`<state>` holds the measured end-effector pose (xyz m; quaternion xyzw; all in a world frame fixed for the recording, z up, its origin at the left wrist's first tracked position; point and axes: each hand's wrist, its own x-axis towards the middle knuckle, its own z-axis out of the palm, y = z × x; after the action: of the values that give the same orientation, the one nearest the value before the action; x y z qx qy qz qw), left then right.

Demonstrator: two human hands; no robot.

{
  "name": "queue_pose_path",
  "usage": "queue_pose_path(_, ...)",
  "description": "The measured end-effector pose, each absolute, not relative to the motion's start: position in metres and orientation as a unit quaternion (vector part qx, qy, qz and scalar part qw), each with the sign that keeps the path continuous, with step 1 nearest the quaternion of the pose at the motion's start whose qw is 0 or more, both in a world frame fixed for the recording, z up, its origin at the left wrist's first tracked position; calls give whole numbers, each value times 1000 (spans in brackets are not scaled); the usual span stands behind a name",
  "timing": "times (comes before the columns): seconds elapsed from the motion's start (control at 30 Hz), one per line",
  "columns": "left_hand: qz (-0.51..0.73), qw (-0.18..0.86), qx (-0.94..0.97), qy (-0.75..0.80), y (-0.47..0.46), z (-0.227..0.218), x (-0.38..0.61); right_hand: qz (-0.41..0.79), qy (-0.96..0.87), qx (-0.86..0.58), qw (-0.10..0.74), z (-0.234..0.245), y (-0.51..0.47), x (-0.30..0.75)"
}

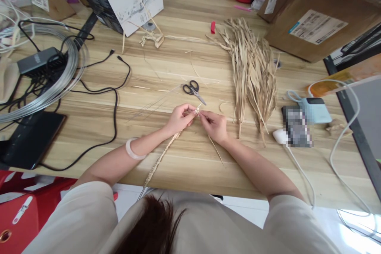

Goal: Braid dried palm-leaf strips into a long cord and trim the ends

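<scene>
A braided straw cord runs from the table's front edge up into my left hand, whose fingers pinch it near its upper end. Close beside it, my right hand is closed on a thin straw strand that trails down to the right below the palm. Both sets of fingertips nearly meet at the cord's tip, where small pale ends stick up. Just beyond them lie black-handled scissors, blades toward my hands. Two bundles of dried straw leaves rest to the right.
A coil of silver wire, black cables and a dark tablet-like device lie at left. Cardboard boxes stand at the back. A light-blue power bank with a white cable is at right. A small straw piece sits farther back.
</scene>
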<state>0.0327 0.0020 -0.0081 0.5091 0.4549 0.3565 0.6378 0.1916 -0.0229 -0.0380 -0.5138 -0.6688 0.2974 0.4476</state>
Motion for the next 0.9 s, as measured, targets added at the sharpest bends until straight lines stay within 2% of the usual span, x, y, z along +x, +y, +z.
queue_pose_path(0.13,345,645,493,471,2,-7,34,236,-712,-508,424,-35,-23,192)
queue_pose_path(0.33,354,646,485,471,3,-7,35,227,-743,-498,384,-34,-24,191)
queue_pose_path(0.63,368,643,467,482,2,-2,37,414,-633,-498,425,-28,-22,188)
queue_pose_path(0.9,358,651,467,480,4,-3,35,455,-614,-481,429,-29,-19,189)
